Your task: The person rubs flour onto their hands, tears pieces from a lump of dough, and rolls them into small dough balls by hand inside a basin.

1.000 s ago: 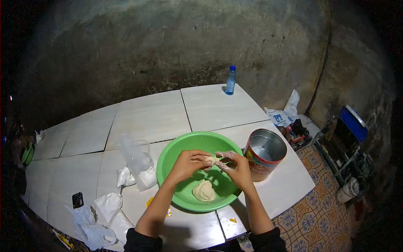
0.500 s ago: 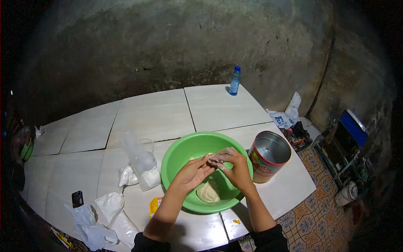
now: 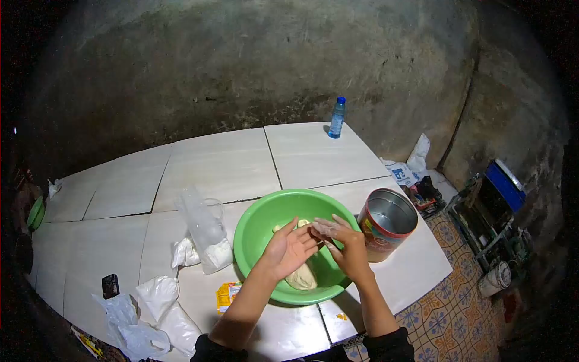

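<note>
Over the green bowl (image 3: 247, 279), my left hand (image 3: 288, 252) is turned palm up with its fingers stretched out and nothing on the palm. My right hand (image 3: 345, 242), its fingers coated in pale floury dough, is held against the left fingertips. Its fingers are extended and the thumb stands apart; I make out nothing held. A smooth lump of pale dough (image 3: 301, 278) lies in the bowl below, partly covered by my left hand. Smaller dough pieces (image 3: 303, 223) show at the bowl's far side, partly behind the fingers.
Right of the bowl stands an open tin (image 3: 391, 232). On the left are a clear plastic jug (image 3: 204, 226), a white powder bag (image 3: 175, 320), a yellow packet (image 3: 226, 295) and a phone (image 3: 110, 286). A blue-capped bottle (image 3: 337, 117) stands at the table's back.
My left hand has turned its palm further up and spread its fingers. My right hand has shifted slightly right and its fingers have straightened from a curled pose.
</note>
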A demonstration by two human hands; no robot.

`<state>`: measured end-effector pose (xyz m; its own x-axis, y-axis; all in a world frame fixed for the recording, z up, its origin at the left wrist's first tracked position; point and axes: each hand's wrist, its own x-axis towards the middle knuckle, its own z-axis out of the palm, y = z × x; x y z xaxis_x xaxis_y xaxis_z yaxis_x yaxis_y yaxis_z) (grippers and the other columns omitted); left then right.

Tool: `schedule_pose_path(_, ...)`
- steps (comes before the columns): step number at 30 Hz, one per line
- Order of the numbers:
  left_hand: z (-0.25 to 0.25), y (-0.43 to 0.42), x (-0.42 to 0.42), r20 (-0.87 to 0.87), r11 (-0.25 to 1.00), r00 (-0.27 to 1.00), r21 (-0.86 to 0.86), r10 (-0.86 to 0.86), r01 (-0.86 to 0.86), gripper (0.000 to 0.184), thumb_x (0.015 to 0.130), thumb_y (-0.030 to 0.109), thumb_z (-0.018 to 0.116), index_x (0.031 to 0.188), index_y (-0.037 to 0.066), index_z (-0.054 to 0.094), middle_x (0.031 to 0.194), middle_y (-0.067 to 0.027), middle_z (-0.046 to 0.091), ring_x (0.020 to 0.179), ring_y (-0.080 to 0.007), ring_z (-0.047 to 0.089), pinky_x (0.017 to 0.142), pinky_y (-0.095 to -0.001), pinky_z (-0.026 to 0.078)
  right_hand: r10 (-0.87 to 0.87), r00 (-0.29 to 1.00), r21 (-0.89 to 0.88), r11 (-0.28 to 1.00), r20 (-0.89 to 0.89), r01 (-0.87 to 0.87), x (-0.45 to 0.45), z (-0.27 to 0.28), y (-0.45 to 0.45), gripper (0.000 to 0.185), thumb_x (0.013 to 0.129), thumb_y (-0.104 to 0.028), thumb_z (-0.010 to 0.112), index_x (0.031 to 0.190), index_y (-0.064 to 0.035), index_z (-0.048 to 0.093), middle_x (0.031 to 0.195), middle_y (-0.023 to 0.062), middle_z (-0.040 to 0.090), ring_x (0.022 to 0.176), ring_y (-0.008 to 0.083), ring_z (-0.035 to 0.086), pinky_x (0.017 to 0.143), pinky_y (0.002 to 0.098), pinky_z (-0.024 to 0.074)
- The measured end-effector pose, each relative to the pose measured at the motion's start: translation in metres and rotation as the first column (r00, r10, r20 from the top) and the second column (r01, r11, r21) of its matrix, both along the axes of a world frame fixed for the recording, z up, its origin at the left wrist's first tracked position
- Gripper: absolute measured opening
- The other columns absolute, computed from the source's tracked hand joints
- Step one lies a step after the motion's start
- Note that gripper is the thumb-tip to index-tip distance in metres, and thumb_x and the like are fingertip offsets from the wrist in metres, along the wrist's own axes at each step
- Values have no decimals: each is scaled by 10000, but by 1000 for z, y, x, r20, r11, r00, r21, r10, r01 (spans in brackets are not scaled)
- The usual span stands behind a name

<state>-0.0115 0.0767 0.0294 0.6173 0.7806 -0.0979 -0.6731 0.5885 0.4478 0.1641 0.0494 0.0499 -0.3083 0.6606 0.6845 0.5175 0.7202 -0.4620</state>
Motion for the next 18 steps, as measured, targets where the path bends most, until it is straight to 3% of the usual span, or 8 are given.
schedule_pose_path(3,19,-13,7,147,998,987,30,-59,56,727,947,556,339,1328,-63,341,1350,-194,422,1258,-296,415,1103,-425,281,123,991,-209,972,57,-109,-10,14,-18,489,714,98,615,1172,-76,627,1184,133,617,1108,325,586,1046,432,377)
schedule_pose_path(5,12,-10,1,152,989,982,110,-114,97,738,946,558,339,1319,-79,341,1345,-208,420,1260,-304,412,1111,-431,272,194,977,-223,960,89,-170,-6,6,-16,540,694,115,606,1197,-81,609,1215,132,599,1138,323,565,1057,424,371)
schedule_pose_path(7,12,-8,1,264,993,958,4,-113,116,740,953,519,347,1372,-86,272,1377,-230,385,1312,-325,356,1136,-443,218,187,981,-156,972,42,-179,0,11,-14,569,676,124,605,1204,-88,606,1237,127,586,1160,319,549,1071,429,359)
schedule_pose_path(13,18,-12,0,66,985,984,71,-163,158,671,956,548,331,1315,-16,387,1257,-157,506,1169,-262,482,1048,-410,338,121,990,-94,989,73,-114,0,13,-12,450,710,48,662,1140,-84,645,1126,126,647,1070,300,607,1051,436,385)
schedule_pose_path(15,15,-6,-6,-4,923,933,148,-360,356,659,947,556,357,1331,20,388,1281,-150,492,1195,-252,465,1044,-450,329,58,996,-77,996,60,-54,4,15,-13,296,750,-47,704,1045,-61,679,1034,124,674,974,305,630,937,399,465)
schedule_pose_path(16,18,-8,-5,-184,941,942,138,-281,308,716,937,555,388,1409,22,308,1379,-173,422,1303,-264,379,1081,-479,273,4,1000,-99,995,18,-2,7,16,-12,255,754,-76,715,1005,-47,682,981,125,680,903,299,640,859,386,486)
schedule_pose_path(17,23,-14,-2,-184,941,941,137,-283,309,716,937,555,388,1409,22,308,1379,-173,422,1303,-264,379,1081,-479,273,-52,998,-125,991,-23,49,12,17,-9,223,759,-105,726,966,-34,685,928,126,685,831,294,649,780,373,506)
schedule_pose_path(18,28,-19,1,-421,977,907,182,-26,113,683,942,528,405,1394,22,332,1359,-179,440,1284,-276,398,1076,-484,278,-92,995,-202,974,43,99,18,15,-3,233,745,-130,738,937,-15,672,857,138,676,743,285,650,678,364,503)
